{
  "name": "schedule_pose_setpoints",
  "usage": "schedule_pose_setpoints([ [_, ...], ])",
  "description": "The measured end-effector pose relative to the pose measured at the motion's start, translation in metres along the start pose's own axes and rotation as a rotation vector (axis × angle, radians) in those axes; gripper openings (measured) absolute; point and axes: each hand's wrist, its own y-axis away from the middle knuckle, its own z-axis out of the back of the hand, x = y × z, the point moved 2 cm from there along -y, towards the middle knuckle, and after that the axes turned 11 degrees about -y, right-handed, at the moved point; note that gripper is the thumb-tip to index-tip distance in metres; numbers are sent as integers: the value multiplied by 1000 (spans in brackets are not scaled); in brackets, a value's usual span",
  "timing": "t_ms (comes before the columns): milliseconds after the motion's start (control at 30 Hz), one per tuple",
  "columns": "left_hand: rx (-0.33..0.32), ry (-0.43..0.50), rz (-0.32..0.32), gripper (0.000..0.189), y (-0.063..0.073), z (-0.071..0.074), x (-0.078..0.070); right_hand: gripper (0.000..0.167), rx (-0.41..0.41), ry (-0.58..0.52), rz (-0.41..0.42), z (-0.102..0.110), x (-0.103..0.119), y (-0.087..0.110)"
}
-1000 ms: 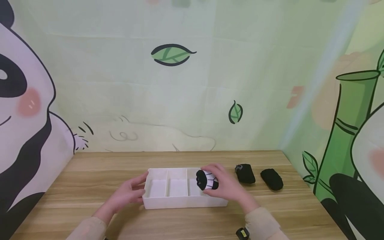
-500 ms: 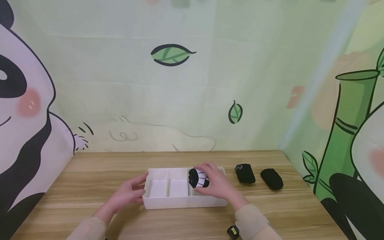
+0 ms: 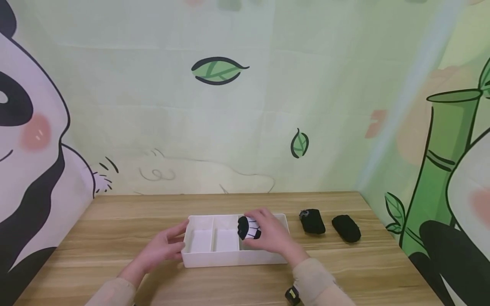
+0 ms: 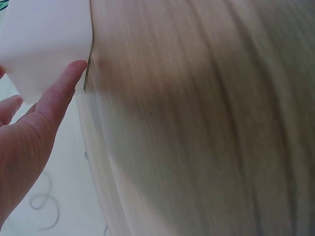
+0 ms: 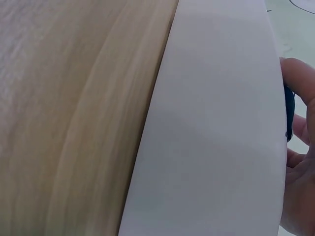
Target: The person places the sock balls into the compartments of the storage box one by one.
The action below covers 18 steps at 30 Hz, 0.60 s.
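Near 2 black bundles (image 3: 312, 221) (image 3: 346, 228), right grip (image 3: 266, 233) holds patterned roll (image 3: 249, 228); wide left grip (image 3: 165, 245) touches white tray (image 3: 226, 259).

Beige sleeves (image 3: 315, 279); black-and-yellow wrist device (image 3: 292, 296); bare hands (image 3: 266, 233).

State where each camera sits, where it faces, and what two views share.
Head: on the head, facing forward and down at the white tray; left hand and right hand show.
Left wrist: on that wrist, facing the tray's end; left hand shows.
Right wrist: on that wrist, facing the tray's long side; part of right hand shows.
Wrist views share tray and tabletop.
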Motion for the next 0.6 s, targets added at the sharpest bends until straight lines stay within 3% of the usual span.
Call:
schedule_pose_setpoints([
  [333, -12, -3, 1, 70, -1, 0, 1, 63, 0, 104, 38, -4, 4, 1],
  [600, -17, -14, 9, 70, 0, 0, 0, 63, 2, 96, 64, -3, 2, 3],
])
